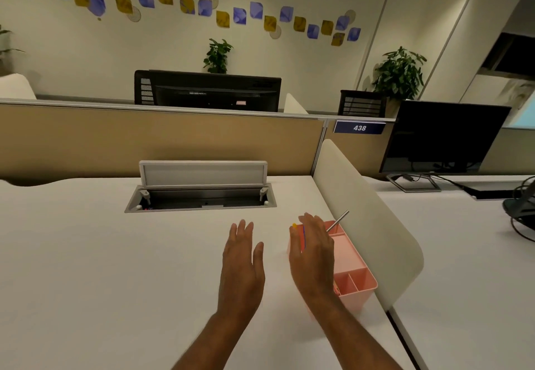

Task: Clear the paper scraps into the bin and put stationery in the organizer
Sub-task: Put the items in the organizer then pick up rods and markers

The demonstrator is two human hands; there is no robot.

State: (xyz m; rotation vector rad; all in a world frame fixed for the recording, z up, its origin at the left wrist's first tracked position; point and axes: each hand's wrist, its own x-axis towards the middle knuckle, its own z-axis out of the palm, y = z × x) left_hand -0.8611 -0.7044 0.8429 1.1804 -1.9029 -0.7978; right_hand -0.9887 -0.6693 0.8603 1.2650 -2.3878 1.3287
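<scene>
A pink compartmented organizer [357, 278] stands on the white desk at the right, against a cream divider. A silver pen [338, 221] sticks up out of its far compartment, and a yellow-tipped item [294, 226] shows behind my fingers. My right hand [314, 256] hovers in front of the organizer's left side, fingers extended, holding nothing, and hides part of it. My left hand [242, 265] floats flat over the desk just to the left, fingers apart and empty. No paper scraps or bin are in view.
An open cable hatch [199, 196] with a raised lid sits in the desk ahead. A tan partition [162, 144] runs along the far edge. The cream divider [373, 225] borders the right side, with a monitor [443, 135] and cables on the neighbouring desk.
</scene>
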